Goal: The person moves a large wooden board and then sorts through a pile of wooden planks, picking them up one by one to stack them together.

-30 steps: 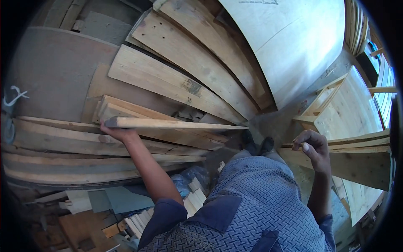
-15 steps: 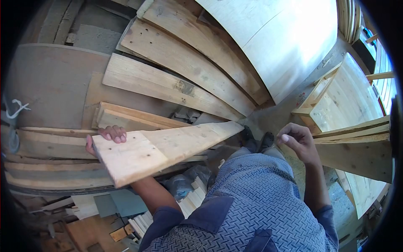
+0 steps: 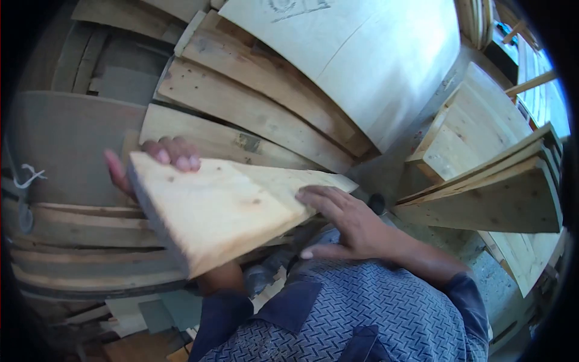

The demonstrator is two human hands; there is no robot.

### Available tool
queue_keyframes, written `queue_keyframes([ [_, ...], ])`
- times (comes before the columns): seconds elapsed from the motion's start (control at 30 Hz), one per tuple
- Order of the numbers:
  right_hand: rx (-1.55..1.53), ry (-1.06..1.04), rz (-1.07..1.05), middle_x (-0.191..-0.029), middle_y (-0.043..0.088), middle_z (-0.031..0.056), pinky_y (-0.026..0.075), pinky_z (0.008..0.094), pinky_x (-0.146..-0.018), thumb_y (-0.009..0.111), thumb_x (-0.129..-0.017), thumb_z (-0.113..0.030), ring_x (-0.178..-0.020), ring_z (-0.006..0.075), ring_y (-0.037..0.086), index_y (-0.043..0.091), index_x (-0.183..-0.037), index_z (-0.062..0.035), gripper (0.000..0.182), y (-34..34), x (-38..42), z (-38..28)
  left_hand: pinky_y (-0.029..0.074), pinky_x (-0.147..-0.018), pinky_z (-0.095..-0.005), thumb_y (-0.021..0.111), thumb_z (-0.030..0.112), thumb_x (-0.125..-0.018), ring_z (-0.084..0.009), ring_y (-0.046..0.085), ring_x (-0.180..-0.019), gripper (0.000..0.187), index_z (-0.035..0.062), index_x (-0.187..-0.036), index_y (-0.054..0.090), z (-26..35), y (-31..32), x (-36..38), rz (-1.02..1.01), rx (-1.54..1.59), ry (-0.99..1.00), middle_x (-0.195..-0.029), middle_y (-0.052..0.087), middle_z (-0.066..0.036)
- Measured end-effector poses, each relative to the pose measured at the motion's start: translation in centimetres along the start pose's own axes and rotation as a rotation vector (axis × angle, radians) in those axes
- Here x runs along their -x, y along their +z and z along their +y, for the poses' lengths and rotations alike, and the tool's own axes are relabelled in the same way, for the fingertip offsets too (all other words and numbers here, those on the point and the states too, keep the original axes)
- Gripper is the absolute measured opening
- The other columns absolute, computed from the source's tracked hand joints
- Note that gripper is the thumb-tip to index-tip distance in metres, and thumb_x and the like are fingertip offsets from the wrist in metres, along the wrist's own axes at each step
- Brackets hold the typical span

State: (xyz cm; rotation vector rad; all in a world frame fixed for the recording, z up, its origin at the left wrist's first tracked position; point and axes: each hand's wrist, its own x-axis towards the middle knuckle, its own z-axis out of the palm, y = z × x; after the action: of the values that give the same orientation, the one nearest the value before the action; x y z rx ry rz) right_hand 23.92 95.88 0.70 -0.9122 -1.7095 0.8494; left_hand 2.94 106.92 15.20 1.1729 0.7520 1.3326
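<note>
A long pale wooden board (image 3: 211, 199) is held up in front of me, its wide end near and the far end pointing away past my body. My left hand (image 3: 170, 154) grips it at the upper left corner, fingers over the top face, the thumb side at the end edge and the palm hidden beneath. On the board's right edge, about midway along, lie the fingertips of my right hand (image 3: 345, 220). Its fingers are stretched out and the thumb is spread away toward my shirt.
Several planks (image 3: 241, 102) fan out beyond the board, beside a large pale sheet (image 3: 356, 54). More boards (image 3: 90, 241) are stacked at left. To the right, upright boards (image 3: 482, 202) stand near a wooden box-like piece (image 3: 476, 120). A white hook (image 3: 27, 175) hangs at far left.
My right hand has come left from beside my body onto the board's edge. The board's near end has risen closer to me, still in my left hand. The view has shifted.
</note>
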Motion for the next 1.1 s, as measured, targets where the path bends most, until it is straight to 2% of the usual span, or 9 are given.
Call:
queue_keyframes([
  [0.03, 0.062, 0.017, 0.084, -0.105, 0.061, 0.0186, 0.049, 0.0418, -0.086, 0.070, -0.082, -0.036, -0.099, 0.0354, 0.061, 0.051, -0.121, -0.0037, 0.054, -0.3, 0.1, -0.1, 0.040, -0.055, -0.0336, 0.024, 0.064, -0.094, -0.0227, 0.046, -0.053, 0.071, 0.0054, -0.062, 0.048, -1.0, 2.1, -0.5, 0.124, 0.006, 0.019, -0.054, 0.045, -0.010],
  [0.2, 0.191, 0.153, 0.347, -0.097, 0.062, 0.0206, 0.050, 0.0389, -0.080, 0.063, -0.088, -0.025, -0.091, 0.0353, 0.063, 0.055, -0.114, -0.0023, 0.035, -2.3, 2.0, 3.3, 0.043, -0.089, -0.0373, 0.052, 0.054, -0.091, -0.0188, 0.055, -0.095, 0.060, 0.0142, -0.133, 0.039, -5.7, 7.5, -2.8, 0.205, 0.131, -0.006, -0.104, 0.052, -0.004],
  [0.23, 0.181, 0.264, 0.459, -0.095, 0.063, 0.0191, 0.050, 0.0373, -0.078, 0.061, -0.090, -0.025, -0.088, 0.0317, 0.063, 0.056, -0.112, -0.0015, 0.033, -2.9, 2.5, 3.8, 0.050, -0.071, -0.0350, 0.053, 0.054, -0.091, -0.0225, 0.061, -0.072, 0.050, 0.0054, -0.099, 0.059, -5.9, 10.4, -3.2, 0.326, 0.195, 0.046, -0.079, 0.061, -0.008],
  [0.27, 0.171, 0.371, 0.573, -0.092, 0.063, 0.0175, 0.049, 0.0358, -0.075, 0.059, -0.092, -0.025, -0.085, 0.0282, 0.063, 0.056, -0.109, -0.0007, 0.030, -3.5, 3.0, 3.9, 0.049, -0.082, -0.0320, 0.053, 0.057, -0.090, -0.0171, 0.062, -0.092, 0.056, 0.0054, -0.111, 0.057, -6.2, 11.7, -3.2, 0.198, 0.267, 0.052, -0.101, 0.064, -0.009],
  [0.33, 0.220, 0.352, 0.712, -0.087, 0.061, 0.0130, 0.047, 0.0330, -0.071, 0.056, -0.094, -0.029, -0.080, 0.0222, 0.059, 0.055, -0.106, -0.0007, 0.030, -4.8, 3.6, 3.5, 0.043, -0.095, -0.0361, 0.050, 0.066, -0.086, -0.0203, 0.054, -0.113, 0.074, 0.0030, -0.124, 0.050, -6.5, 8.2, -6.6, -0.785, 0.771, -0.164, -0.125, 0.056, -0.014],
  [0.47, 0.298, 0.423, 0.973, -0.077, 0.049, -0.0004, 0.040, 0.0250, -0.064, 0.044, -0.100, -0.036, -0.071, 0.0084, 0.044, 0.054, -0.098, -0.0026, 0.035, -8.5, 6.3, 1.8, 0.035, -0.103, -0.0461, 0.041, 0.071, -0.086, -0.0325, 0.043, -0.125, 0.086, 0.0013, -0.136, 0.038, -5.9, 4.6, -7.5, -0.302, -0.157, 0.344, -0.139, 0.043, -0.019],
  [0.57, 0.329, 0.384, 1.129, -0.077, 0.042, -0.0032, 0.036, 0.0211, -0.064, 0.040, -0.102, -0.039, -0.069, 0.0062, 0.037, 0.053, -0.095, -0.0041, 0.038, -11.2, 8.2, 0.6, 0.035, -0.104, -0.0416, 0.040, 0.045, -0.098, -0.0253, 0.045, -0.124, 0.058, 0.0000, -0.133, 0.040, -6.0, -2.6, -9.5, -0.017, -0.314, 0.245, -0.135, 0.047, -0.016],
  [0.73, 0.275, 0.399, 1.270, -0.096, 0.052, 0.0025, 0.044, 0.0275, -0.078, 0.038, -0.101, -0.044, -0.087, 0.0111, 0.050, 0.053, -0.110, -0.0031, 0.044, -13.3, 12.0, -0.9, 0.042, -0.098, -0.0379, 0.052, 0.032, -0.095, -0.0222, 0.051, -0.115, 0.044, 0.0011, -0.126, 0.046, -7.5, -13.5, -11.5, 0.383, -0.380, 0.182, -0.126, 0.054, -0.012],
  [1.1, 0.448, 0.655, 1.530, -0.143, 0.036, 0.0181, 0.047, 0.0409, -0.095, 0.035, -0.099, -0.051, -0.122, 0.0294, 0.047, 0.028, -0.145, -0.0031, 0.067, -14.4, 20.7, -0.7, 0.043, -0.089, -0.0314, 0.065, 0.025, -0.087, -0.0156, 0.054, -0.104, 0.037, 0.0049, -0.116, 0.054, -10.5, -23.1, -16.8, 0.491, -0.642, 0.208, -0.112, 0.058, -0.006],
])
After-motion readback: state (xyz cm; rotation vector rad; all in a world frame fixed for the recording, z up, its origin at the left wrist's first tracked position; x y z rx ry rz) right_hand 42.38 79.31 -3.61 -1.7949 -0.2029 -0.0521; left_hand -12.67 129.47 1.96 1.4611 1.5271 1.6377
